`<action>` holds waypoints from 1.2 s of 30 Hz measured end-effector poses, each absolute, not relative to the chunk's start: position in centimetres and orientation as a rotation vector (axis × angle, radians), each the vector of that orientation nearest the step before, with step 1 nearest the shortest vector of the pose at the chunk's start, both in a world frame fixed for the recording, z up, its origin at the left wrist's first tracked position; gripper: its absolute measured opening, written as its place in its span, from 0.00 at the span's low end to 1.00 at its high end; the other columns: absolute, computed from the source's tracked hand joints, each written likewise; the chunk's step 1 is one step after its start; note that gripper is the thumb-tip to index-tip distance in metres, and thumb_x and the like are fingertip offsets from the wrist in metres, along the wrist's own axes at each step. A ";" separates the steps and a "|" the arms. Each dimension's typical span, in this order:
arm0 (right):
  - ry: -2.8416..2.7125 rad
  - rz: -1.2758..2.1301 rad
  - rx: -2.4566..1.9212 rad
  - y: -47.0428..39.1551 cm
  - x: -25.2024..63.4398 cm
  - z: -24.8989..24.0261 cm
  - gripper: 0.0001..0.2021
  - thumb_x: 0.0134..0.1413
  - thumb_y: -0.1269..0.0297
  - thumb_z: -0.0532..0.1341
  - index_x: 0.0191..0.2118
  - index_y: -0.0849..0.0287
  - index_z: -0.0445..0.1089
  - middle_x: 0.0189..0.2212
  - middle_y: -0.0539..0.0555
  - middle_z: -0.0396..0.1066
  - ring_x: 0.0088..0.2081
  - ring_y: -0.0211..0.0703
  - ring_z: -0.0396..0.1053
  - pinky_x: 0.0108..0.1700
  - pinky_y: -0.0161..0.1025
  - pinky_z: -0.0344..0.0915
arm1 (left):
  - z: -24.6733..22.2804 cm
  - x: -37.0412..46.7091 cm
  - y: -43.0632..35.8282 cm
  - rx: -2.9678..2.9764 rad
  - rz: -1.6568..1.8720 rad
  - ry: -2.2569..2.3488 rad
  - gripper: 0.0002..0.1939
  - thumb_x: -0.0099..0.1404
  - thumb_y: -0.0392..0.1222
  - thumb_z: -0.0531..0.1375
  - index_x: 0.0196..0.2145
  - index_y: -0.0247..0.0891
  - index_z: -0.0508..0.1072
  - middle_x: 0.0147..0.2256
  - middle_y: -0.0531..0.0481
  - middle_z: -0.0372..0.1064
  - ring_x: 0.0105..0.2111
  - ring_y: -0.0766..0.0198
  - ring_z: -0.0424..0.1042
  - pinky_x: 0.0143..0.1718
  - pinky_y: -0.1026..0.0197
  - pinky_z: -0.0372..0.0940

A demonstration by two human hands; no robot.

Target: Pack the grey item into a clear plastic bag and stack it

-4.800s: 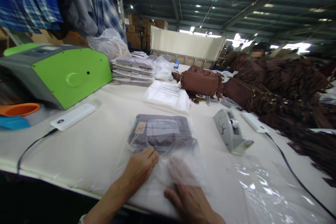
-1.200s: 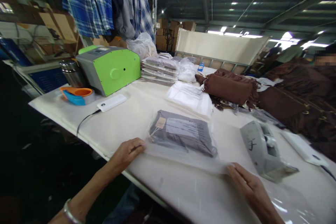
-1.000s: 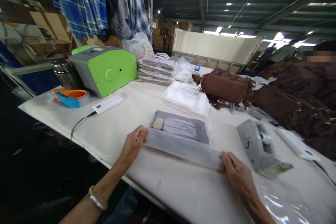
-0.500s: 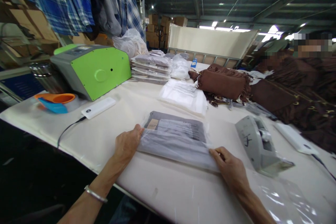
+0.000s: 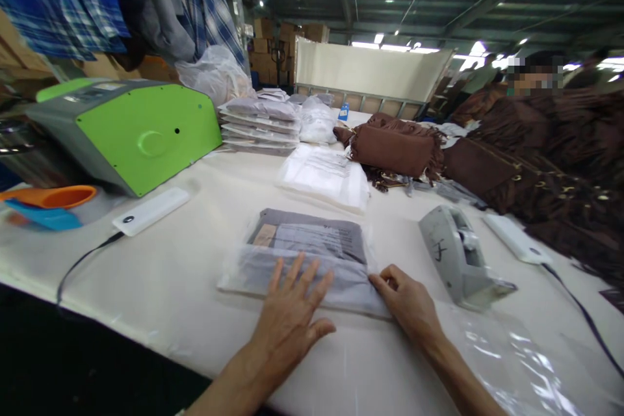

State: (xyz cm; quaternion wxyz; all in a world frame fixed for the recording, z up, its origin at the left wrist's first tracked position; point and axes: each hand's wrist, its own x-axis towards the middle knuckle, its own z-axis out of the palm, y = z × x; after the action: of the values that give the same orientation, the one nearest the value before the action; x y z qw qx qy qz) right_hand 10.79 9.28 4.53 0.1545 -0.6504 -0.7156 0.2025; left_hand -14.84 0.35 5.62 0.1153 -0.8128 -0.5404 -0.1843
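Note:
A flat grey item in a clear plastic bag (image 5: 312, 234) lies on the white table in front of me. Dark print and a small tan label show through the film on its upper half. My left hand (image 5: 292, 318) rests flat on the lower part of the bag, fingers spread, with nothing in its grasp. At the bag's right edge, my right hand (image 5: 407, 299) pinches the plastic between thumb and fingers. Just to the right of that hand stands a grey tape dispenser (image 5: 461, 257).
A green-and-grey machine (image 5: 146, 130) stands at the left, near a white power bank (image 5: 151, 210) with a cable. Behind the bag lie a white packet (image 5: 324, 175) and stacked bagged items (image 5: 260, 122). Brown fringed bags (image 5: 397, 149) are piled right. Clear plastic sleeves (image 5: 507, 357) lie front right.
My left hand has let go of the bag's left edge and now lies spread on its front. My right hand still holds the right edge. The view has turned slightly right.

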 end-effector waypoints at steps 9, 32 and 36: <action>-1.552 0.288 -1.895 9.0 20.5 10.5 0.18 0.52 0.44 0.57 0.36 0.52 0.71 0.30 0.51 0.74 0.32 0.47 0.70 0.35 0.39 0.60 | 1.7 -14.0 1.7 -2.353 -0.479 -1.567 0.42 0.56 0.55 0.67 0.65 0.50 0.56 0.65 0.45 0.50 0.64 0.34 0.44 0.60 0.25 0.29; -1.055 0.846 -1.594 13.3 27.0 10.5 0.18 0.32 0.47 0.69 0.24 0.59 0.74 0.25 0.54 0.74 0.33 0.46 0.69 0.40 0.41 0.63 | 1.3 -13.8 2.2 -2.289 -0.602 -1.519 0.31 0.57 0.46 0.63 0.59 0.47 0.67 0.63 0.45 0.56 0.63 0.37 0.48 0.61 0.28 0.32; -0.979 0.765 -1.518 10.9 26.9 11.3 0.17 0.37 0.48 0.69 0.26 0.57 0.72 0.23 0.49 0.70 0.31 0.41 0.67 0.41 0.38 0.64 | 1.4 -13.8 2.1 -2.289 -0.611 -1.531 0.30 0.58 0.46 0.61 0.59 0.47 0.66 0.63 0.46 0.55 0.63 0.37 0.48 0.61 0.28 0.33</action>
State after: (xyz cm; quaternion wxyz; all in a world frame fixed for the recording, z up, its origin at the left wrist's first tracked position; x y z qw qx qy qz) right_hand 26.94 10.94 11.31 0.5561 -0.6431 -0.4148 0.3240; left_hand -13.78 2.06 1.43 0.1596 -0.8011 -0.5359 -0.2137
